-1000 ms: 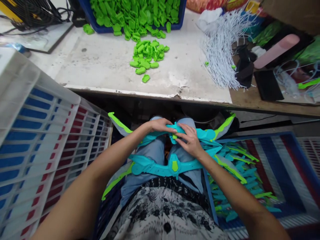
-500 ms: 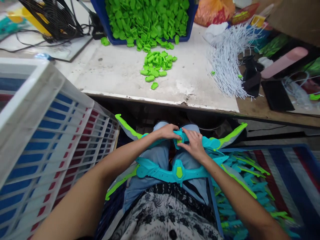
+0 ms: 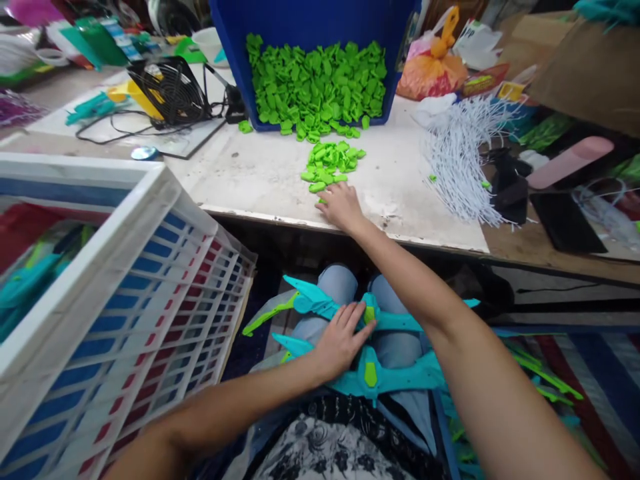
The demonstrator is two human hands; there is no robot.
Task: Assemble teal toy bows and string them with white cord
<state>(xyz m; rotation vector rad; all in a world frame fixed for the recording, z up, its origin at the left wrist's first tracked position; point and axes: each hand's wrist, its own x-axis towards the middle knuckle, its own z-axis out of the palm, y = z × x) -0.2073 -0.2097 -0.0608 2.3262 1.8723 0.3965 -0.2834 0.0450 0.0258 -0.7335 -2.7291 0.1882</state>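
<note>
Two turquoise toy bows with lime-green parts lie across my lap. My left hand (image 3: 344, 337) is over the farther toy bow (image 3: 315, 298), its fingers bent over the limb beside the centre and its thumb near the green inset. The nearer toy bow (image 3: 400, 380) lies below that hand, close to my waist, with a green inset in its middle. My right hand (image 3: 343, 205) is at the table's front part, fingertips closed down at a small green plastic piece (image 3: 321, 200), mostly hidden by them. Just beyond it is a small pile of green plastic pieces (image 3: 333, 159).
A blue bin (image 3: 320, 20) tipped toward me spills green pieces on the table (image 3: 270, 173). White ties (image 3: 465, 153), a pink bottle (image 3: 570, 162) and a black phone (image 3: 567, 223) lie right. A white crate (image 3: 200, 300) stands left; a fan (image 3: 173, 90) is behind it.
My right hand has left the farther bow and moved forward to the green pieces on the table. My left hand has shifted back toward me over that bow. The view has tilted up.
</note>
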